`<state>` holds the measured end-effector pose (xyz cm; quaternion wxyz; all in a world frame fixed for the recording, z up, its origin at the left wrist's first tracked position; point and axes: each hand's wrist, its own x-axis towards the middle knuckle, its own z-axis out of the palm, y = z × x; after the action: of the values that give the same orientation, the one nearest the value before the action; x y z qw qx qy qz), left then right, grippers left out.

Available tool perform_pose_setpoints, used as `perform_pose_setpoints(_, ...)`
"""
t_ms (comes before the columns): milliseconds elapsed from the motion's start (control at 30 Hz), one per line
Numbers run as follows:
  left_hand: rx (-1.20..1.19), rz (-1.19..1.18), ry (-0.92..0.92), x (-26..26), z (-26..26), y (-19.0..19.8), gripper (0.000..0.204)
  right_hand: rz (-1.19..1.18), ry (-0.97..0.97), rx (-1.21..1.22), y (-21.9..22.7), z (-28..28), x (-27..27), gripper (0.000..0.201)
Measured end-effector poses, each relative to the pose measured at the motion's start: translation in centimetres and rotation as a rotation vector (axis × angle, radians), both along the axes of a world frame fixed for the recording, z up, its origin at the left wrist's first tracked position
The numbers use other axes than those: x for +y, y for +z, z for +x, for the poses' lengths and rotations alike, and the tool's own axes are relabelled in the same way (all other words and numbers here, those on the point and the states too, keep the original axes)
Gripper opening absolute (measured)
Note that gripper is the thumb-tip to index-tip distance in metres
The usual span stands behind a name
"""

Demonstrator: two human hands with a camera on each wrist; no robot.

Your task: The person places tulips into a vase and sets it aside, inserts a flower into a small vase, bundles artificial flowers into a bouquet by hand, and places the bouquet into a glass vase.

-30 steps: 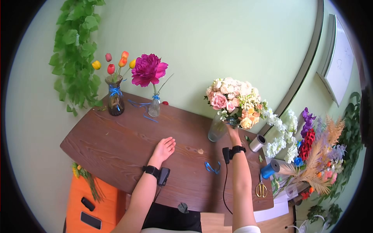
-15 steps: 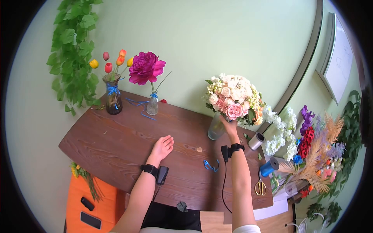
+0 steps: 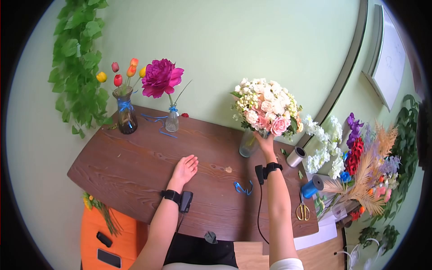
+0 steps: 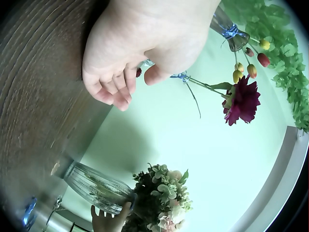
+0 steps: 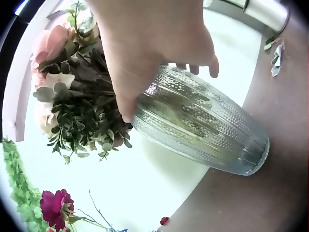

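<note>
My right hand [image 3: 267, 145] grips a ribbed clear glass vase [image 3: 247, 146] near its top, the thumb on one side and the fingers round the far side, partly hidden. The vase [image 5: 207, 125] stands upright on the wooden table [image 3: 148, 157]. Out of its mouth rises a full bouquet [image 3: 267, 105] of white, pink and peach roses with green leaves. On the table, left of the vase, my left hand [image 3: 185, 169] rests with its fingers relaxed and holds nothing. Further left stand a small glass vase [image 3: 172, 123] with a magenta peony [image 3: 161, 78] and a dark vase [image 3: 127, 119] of tulips.
Right of the vase lie a silver ribbon spool [image 3: 296, 157], a blue ribbon spool [image 3: 312, 186] and gold-handled scissors [image 3: 303, 211]. A curl of blue ribbon [image 3: 243, 188] is on the table. White blossoms [image 3: 321, 148] and other loose flowers crowd the right side. Two phones lie on an orange seat [image 3: 90, 225].
The bouquet has turned with the vase: the large pink rose has swung from the left side to the lower right. My right hand has shifted its hold; the left hand stays in place.
</note>
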<state>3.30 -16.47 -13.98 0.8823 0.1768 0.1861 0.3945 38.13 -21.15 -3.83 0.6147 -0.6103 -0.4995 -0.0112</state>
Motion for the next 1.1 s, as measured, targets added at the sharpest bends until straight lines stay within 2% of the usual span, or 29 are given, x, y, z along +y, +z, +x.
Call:
perform_pose_setpoints(33,-0.003,0.0,0.0,0.0,0.0,0.0,0.029,0.053,-0.057,-0.055,-0.1,-0.1,0.0,0.066)
perform_pose_setpoints(167,0.006,-0.004,-0.007,0.1,0.0,0.1,0.03,-0.001,-0.025,-0.023,-0.2,0.3,0.0,0.063)
perform_pose_setpoints(233,0.012,-0.021,0.001,0.0,0.0,0.2,0.03,-0.029,-0.219,-0.225,0.6,-0.7,-0.8,0.064)
perform_pose_setpoints(267,0.018,-0.019,-0.005,0.0,0.1,0.2,0.03,-0.028,-0.225,-0.22,0.6,-0.8,-0.8,0.064)
perform_pose_setpoints(367,0.012,-0.015,-0.002,0.1,0.1,0.1,0.03,-0.037,-0.215,-0.131,0.4,-0.4,-0.9,0.072)
perform_pose_setpoints(433,0.001,-0.018,0.003,0.1,0.1,0.1,0.03,-0.001,-0.062,0.029,-0.4,0.7,-0.4,0.07)
perform_pose_setpoints(467,0.006,-0.014,-0.003,0.1,0.1,0.1,0.03,0.003,-0.067,0.034,-0.8,1.2,-0.1,0.07)
perform_pose_setpoints(533,-0.006,-0.024,0.003,0.2,0.1,0.1,0.03,-0.012,0.029,0.229,-1.3,1.8,0.1,0.075)
perform_pose_setpoints(667,0.019,-0.014,0.004,0.1,0.1,0.3,0.029,0.081,0.0,0.17,-1.3,0.8,0.0,0.08)
perform_pose_setpoints(733,0.014,-0.03,0.009,0.0,0.1,0.4,0.029,-0.109,-0.295,-0.088,-1.6,1.1,0.5,0.083)
perform_pose_setpoints(867,0.022,-0.031,-0.002,0.1,0.0,0.4,0.028,-0.103,-0.308,-0.043,-1.7,1.2,0.4,0.081)
perform_pose_setpoints(933,0.016,-0.038,-0.012,0.1,0.0,0.5,0.025,-0.003,-0.073,0.134,-1.7,1.6,0.6,0.076)
perform_pose_setpoints(1033,0.037,-0.028,-0.004,-0.1,0.0,0.8,0.027,-0.133,-0.042,0.142,0.3,0.3,-1.3,0.068)
perform_pose_setpoints(1100,0.038,-0.026,-0.005,-0.2,0.0,0.8,0.027,-0.09,-0.068,0.128,-0.3,0.6,-0.7,0.065)
